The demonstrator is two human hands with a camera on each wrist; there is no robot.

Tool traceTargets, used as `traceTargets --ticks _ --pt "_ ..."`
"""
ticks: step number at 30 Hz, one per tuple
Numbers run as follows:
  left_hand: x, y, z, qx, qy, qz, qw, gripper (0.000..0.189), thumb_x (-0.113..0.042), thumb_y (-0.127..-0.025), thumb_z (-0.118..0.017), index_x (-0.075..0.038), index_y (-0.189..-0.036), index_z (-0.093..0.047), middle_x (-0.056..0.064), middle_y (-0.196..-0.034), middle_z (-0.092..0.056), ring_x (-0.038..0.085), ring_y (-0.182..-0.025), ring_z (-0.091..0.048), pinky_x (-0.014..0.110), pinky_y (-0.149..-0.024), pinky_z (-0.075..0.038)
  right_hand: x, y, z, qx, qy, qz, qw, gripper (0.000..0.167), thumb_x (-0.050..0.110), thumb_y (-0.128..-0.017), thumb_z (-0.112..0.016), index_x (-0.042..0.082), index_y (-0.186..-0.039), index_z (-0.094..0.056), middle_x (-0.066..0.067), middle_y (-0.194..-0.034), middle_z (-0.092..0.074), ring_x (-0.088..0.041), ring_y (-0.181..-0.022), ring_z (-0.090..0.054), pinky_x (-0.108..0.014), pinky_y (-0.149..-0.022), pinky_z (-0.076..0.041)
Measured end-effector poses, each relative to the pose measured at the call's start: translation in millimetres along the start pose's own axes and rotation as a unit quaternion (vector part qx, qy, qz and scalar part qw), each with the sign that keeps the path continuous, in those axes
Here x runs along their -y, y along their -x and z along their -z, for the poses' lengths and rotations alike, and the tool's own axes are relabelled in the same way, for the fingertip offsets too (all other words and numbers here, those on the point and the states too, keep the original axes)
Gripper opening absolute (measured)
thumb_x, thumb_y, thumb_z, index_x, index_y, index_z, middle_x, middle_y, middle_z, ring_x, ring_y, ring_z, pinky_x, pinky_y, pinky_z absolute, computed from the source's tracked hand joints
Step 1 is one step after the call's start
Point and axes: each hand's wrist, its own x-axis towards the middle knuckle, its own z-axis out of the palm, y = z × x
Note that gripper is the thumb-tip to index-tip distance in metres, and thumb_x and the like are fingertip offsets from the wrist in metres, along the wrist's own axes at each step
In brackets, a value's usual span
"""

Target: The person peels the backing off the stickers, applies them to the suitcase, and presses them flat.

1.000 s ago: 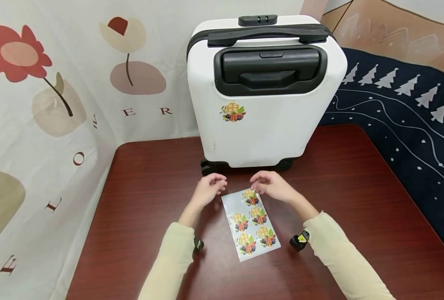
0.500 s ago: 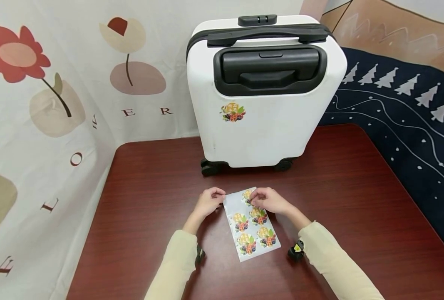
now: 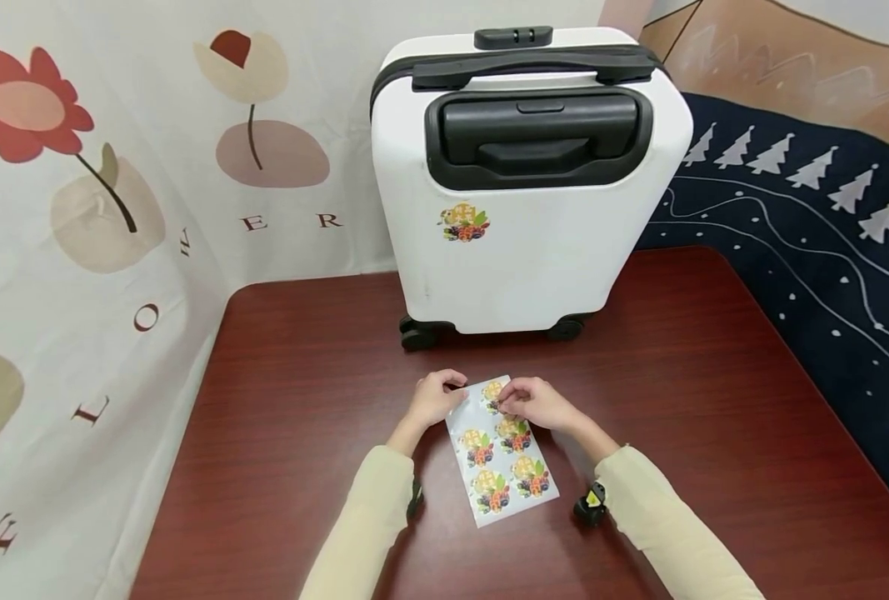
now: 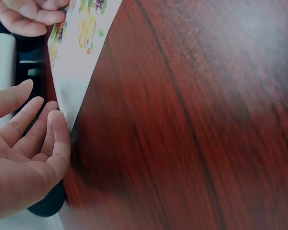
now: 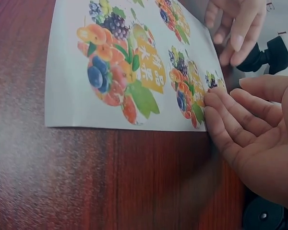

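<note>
A white sheet of fruit stickers lies aslant on the table, several printed fruit clusters on it. My left hand is at its far left corner. In the left wrist view, the fingertips touch that corner and the thumb stands away from the fingers. My right hand is over the far right part, beside the top sticker. The right wrist view shows loosely bent fingers on the sheet's edge, partly covering a sticker, with the thumb raised apart.
A white suitcase stands upright on the dark red table, behind the sheet. One fruit sticker is on its front, below the black handle recess. Printed cloths hang behind and along the sides.
Both hands have come down to the sheet from near the suitcase's wheels. The left hand has shifted right onto the sheet's corner; the right has settled lower over the top sticker.
</note>
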Motion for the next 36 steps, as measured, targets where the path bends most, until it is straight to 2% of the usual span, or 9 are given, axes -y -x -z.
traceTargets --ticks 5,11,16,22,28,33,36 --pt "-2.6 -1.3 -5.1 0.004 -0.024 -0.015 0.9996 0.020 -0.007 -0.080 -0.067 -0.001 -0.099 -0.066 0.010 -0.095 -0.065 0.017 -0.072 -0.053 0.028 -0.065 -0.045 1 0.1 -3 0.005 0.003 0.001 1.0000 0.016 -0.006 -0.087 -0.052 -0.017 -0.098 -0.056 -0.031 -0.089 -0.060 -0.043 -0.082 -0.059 -0.051 -0.072 -0.049" --pt "-3.3 -5.5 -9.6 0.008 -0.020 -0.009 0.9997 0.018 -0.004 -0.078 -0.068 -0.002 -0.096 -0.066 0.008 -0.089 -0.064 0.019 -0.077 -0.056 0.029 -0.070 -0.046 -11 -5.7 -3 0.003 0.006 0.002 1.0000 0.015 -0.005 -0.087 -0.052 -0.015 -0.097 -0.056 -0.029 -0.086 -0.061 -0.040 -0.078 -0.059 -0.048 -0.067 -0.049" --pt "-3.8 -8.5 -12.7 0.010 -0.027 0.000 0.9996 0.015 -0.003 -0.077 -0.068 -0.003 -0.092 -0.067 0.004 -0.080 -0.062 0.017 -0.076 -0.055 0.027 -0.069 -0.045 -30 -13.2 -3 -0.001 0.007 -0.004 1.0000 0.014 -0.002 -0.088 -0.053 -0.011 -0.098 -0.058 -0.022 -0.084 -0.063 -0.030 -0.073 -0.060 -0.038 -0.062 -0.050" --pt "-7.9 -9.8 -13.4 0.010 -0.032 0.003 0.9994 0.007 -0.002 -0.078 -0.066 -0.004 -0.085 -0.067 0.000 -0.071 -0.057 0.013 -0.069 -0.050 0.025 -0.064 -0.042 -36 -15.7 -2 -0.004 0.010 -0.003 0.9999 0.013 0.001 -0.088 -0.055 -0.007 -0.097 -0.059 -0.015 -0.082 -0.064 -0.020 -0.070 -0.060 -0.029 -0.060 -0.049" --pt "-10.4 -10.8 -10.4 0.021 -0.010 0.002 0.9997 0.003 -0.005 -0.082 -0.064 -0.004 -0.082 -0.068 -0.001 -0.070 -0.056 0.011 -0.065 -0.049 0.023 -0.060 -0.041 -31 -14.9 -3 -0.017 -0.010 0.025 0.9995 0.018 -0.002 -0.089 -0.052 -0.009 -0.106 -0.056 -0.020 -0.086 -0.063 -0.028 -0.073 -0.062 -0.035 -0.062 -0.052" --pt "-18.7 -10.8 -4.5 0.030 0.009 -0.007 0.9995 0.006 -0.008 -0.084 -0.063 -0.004 -0.082 -0.067 0.001 -0.071 -0.057 0.012 -0.064 -0.049 0.023 -0.058 -0.042 -8 -8.1 -4 -0.031 -0.028 0.065 0.9970 0.022 -0.006 -0.089 -0.051 -0.012 -0.110 -0.052 -0.030 -0.088 -0.060 -0.043 -0.076 -0.060 -0.050 -0.066 -0.050" --pt "-22.8 -11.4 0.0 0.033 0.016 -0.013 0.9992 0.007 -0.009 -0.085 -0.062 -0.004 -0.084 -0.067 0.001 -0.072 -0.057 0.012 -0.066 -0.048 0.024 -0.060 -0.041 7 -5.0 -5 -0.048 -0.023 0.080 0.9954 0.021 -0.007 -0.088 -0.052 -0.013 -0.108 -0.051 -0.031 -0.085 -0.060 -0.046 -0.075 -0.058 -0.052 -0.067 -0.049"
